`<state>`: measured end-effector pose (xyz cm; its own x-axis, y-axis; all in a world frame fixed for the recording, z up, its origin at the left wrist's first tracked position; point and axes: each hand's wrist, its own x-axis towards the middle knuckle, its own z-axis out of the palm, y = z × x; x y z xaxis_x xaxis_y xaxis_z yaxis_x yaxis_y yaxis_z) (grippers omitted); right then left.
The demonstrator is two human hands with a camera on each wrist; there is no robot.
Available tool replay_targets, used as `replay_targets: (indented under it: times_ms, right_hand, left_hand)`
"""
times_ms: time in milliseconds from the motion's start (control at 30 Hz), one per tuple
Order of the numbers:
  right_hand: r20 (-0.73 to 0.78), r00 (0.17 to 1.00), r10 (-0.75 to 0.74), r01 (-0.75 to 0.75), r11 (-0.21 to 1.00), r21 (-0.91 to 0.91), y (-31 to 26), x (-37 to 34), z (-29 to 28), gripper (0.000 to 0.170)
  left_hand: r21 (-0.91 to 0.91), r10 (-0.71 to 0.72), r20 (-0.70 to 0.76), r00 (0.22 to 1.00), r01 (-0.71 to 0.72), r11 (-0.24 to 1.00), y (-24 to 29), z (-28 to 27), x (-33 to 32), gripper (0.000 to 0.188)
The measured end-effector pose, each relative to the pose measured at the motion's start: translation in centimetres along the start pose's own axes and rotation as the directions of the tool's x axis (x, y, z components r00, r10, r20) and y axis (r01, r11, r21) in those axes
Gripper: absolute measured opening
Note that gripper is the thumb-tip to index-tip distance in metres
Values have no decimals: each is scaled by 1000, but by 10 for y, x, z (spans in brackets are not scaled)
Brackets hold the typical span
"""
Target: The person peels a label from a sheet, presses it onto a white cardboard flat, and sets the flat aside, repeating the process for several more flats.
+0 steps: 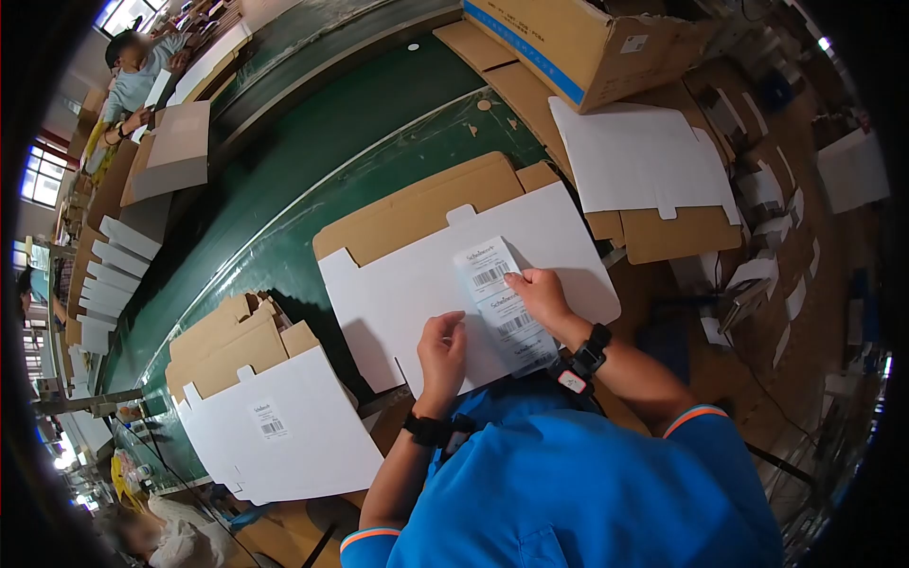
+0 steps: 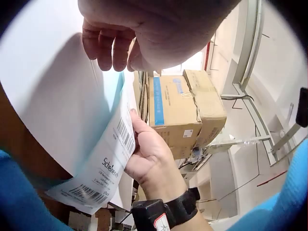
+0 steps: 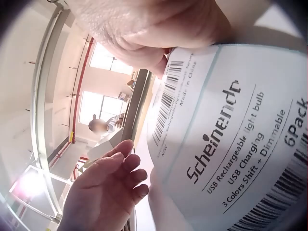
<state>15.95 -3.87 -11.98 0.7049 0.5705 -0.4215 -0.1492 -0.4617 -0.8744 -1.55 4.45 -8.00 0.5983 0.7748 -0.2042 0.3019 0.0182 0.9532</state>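
Observation:
My right hand [image 1: 542,301] pinches a strip of printed labels [image 1: 495,275] at its edge, thumb on top. The strip's printing reads "Scheinendo" above barcodes, and it bends down toward my body in the left wrist view. Beneath it lies a flat white carton [image 1: 388,293] with brown cardboard flaps. My left hand [image 1: 443,358] hovers over the carton's near part, left of the strip, fingers loosely bent and holding nothing. In the right wrist view the label strip [image 3: 226,139] fills the right side, with the left hand [image 3: 103,192] beside it.
A second white carton [image 1: 312,445] with one label [image 1: 268,419] lies at the left. More flat white cartons [image 1: 634,156] are at the right, next to a large brown box [image 1: 606,57]. Everything is around a green table [image 1: 379,114]. Another person [image 1: 142,71] works at the far left.

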Motion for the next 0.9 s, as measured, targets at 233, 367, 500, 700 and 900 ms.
replay_targets:
  times_ms: [233, 367, 500, 700, 900]
  right_hand:
    - [-21, 999, -29, 29, 1000, -5, 2, 0, 3, 33]
    - [-46, 996, -76, 73, 995, -61, 4, 2, 4, 33]
    - [-53, 996, -76, 73, 995, -70, -1, 1, 4, 33]
    - [-48, 998, -49, 43, 993, -114, -8, -1, 3, 33]
    - [-59, 996, -64, 57, 991, -124, -11, -2, 3, 33]
  left_hand:
    - [54, 20, 31, 999, -22, 998, 0, 1, 3, 15]
    - [108, 83, 29, 996, -85, 990, 3, 4, 3, 13]
    - [148, 123, 27, 992, -126, 981, 8, 4, 5, 13]
    - [232, 240, 6, 971, -234, 944, 10, 10, 9, 16]
    - [501, 499, 128, 857, -490, 713, 21, 17, 25, 30]
